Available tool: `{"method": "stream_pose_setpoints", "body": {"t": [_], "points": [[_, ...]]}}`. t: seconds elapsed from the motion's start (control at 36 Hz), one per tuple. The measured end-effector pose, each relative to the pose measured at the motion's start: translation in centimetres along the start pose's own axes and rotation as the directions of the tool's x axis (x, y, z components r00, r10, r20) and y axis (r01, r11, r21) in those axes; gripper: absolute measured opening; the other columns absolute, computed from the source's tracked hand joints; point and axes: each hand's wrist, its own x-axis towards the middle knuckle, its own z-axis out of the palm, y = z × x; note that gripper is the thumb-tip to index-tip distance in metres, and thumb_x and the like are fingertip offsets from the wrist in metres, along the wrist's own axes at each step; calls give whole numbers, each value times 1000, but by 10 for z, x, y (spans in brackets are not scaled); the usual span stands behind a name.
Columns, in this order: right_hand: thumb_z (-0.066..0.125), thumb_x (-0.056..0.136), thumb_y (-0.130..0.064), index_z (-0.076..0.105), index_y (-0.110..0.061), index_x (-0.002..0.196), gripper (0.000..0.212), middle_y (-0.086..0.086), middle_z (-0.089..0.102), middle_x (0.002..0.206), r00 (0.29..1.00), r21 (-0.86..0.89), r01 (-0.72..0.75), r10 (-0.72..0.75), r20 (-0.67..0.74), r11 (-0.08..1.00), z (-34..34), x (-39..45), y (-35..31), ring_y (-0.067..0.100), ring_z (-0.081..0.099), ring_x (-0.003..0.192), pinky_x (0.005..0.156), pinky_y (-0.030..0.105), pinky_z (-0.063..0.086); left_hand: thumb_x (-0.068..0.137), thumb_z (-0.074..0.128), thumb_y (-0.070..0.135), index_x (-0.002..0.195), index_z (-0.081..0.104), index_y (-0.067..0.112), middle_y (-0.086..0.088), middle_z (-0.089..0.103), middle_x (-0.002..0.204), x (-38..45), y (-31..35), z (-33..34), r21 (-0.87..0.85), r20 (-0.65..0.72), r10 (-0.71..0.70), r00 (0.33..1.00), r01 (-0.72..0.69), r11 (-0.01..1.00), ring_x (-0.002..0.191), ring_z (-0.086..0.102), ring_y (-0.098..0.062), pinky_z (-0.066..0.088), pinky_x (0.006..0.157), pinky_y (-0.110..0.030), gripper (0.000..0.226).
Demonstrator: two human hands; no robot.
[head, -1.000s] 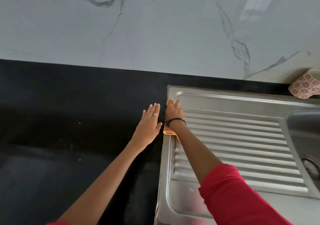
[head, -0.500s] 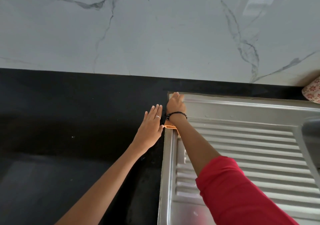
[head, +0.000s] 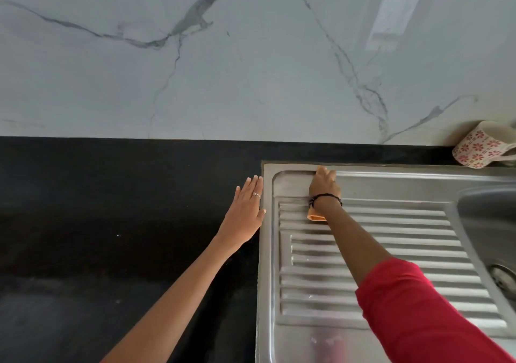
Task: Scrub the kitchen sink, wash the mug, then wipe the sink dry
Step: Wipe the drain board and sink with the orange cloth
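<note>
Brushed steel sink point(head: 391, 179); glossy marble wall point(head: 251, 69).

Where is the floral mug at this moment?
In the head view, the white mug with red flower print sits at the far right edge, on the black countertop against the marble wall, just behind the steel sink's back rim.
</note>
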Motion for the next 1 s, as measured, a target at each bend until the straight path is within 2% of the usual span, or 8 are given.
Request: {"method": "stream_pose_setpoints", "body": {"t": [0.17, 0.25, 0.33, 0.44, 0.58, 0.75, 0.89, 1.0], "points": [[41, 95, -13, 62, -4, 103, 25, 21, 62, 108, 975, 360, -169, 102, 197, 918, -47, -8, 45, 31, 60, 93, 73, 28, 51, 98, 43, 17, 148, -6, 9, -6, -4, 158, -10, 14, -6, -18, -16, 40, 999, -40, 999, 145, -8, -17, -9, 112, -29, 70], [47, 97, -18, 59, -4, 87, 21, 11, 59, 66, 914, 804, -405, 162, 373, 435, -73, -32, 60, 21, 56, 48, 32, 14, 41, 98, 44, 18, 148, -8, 9, -5, -5, 157, -16, 24, -9, -43, -8, 55, 998, -55, 998, 144, -9, -17, -10, 112, -29, 72], [44, 98, -31, 56, -7, 85, 29, 6, 59, 45, 879, 876, -476, 62, 473, 79, -83, -55, 77, 16, 54, 31, 35, 17, 45, 97, 44, 18, 147, -10, 8, -6, -6, 158, -24, 33, -12, -55, 0, 81, 997, -81, 995, 144, -11, -18, -10, 113, -31, 74], [27, 97, -52, 55, -8, 99, 53, 12, 66, 65, 858, 820, -513, -186, 480, -252, -82, -76, 92, 22, 63, 50, 51, 25, 53, 96, 47, 18, 147, -11, 9, -6, -9, 157, -36, 44, -14, -76, 2, 114, 993, -113, 991, 144, -12, -18, -10, 113, -32, 78], [35, 90, -58, 48, -8, 127, 63, 19, 59, 116, 856, 754, -516, -211, 472, -407, -71, -99, 97, 34, 58, 98, 85, 46, 47, 95, 50, 23, 147, -11, 7, -7, -10, 157, -49, 47, -16, -76, 27, 124, 992, -122, 990, 144, -12, -18, -10, 113, -32, 82], [49, 90, -37, 46, -7, 112, 38, 16, 56, 94, 883, 870, -461, 4, 469, -175, -76, -110, 86, 30, 55, 82, 70, 42, 47, 95, 50, 25, 147, -10, 7, -8, -9, 157, -59, 41, -18, -77, 50, 102, 994, -98, 992, 144, -12, -20, -8, 115, -34, 81], [47, 91, -40, 55, -4, 117, 45, 10, 56, 94, 916, 841, -395, 89, 391, 370, -70, -106, 60, 26, 51, 93, 90, 39, 43, 91, 55, 36, 146, -12, 5, -9, -13, 156, -65, 40, -9, -63, 71, 59, 996, -54, 997, 143, -16, -21, -11, 113, -33, 91], [23, 98, -47, 56, -17, 83, 47, 8, 54, 91, 962, 666, -207, 25, 272, 717, -67, -101, 26, 23, 48, 94, 85, 34, 33, 87, 58, 41, 145, -17, 6, -9, -18, 155, -71, 43, -3, -83, 72, 30, 997, -24, 996, 142, -19, -21, -14, 110, -31, 101]]}}
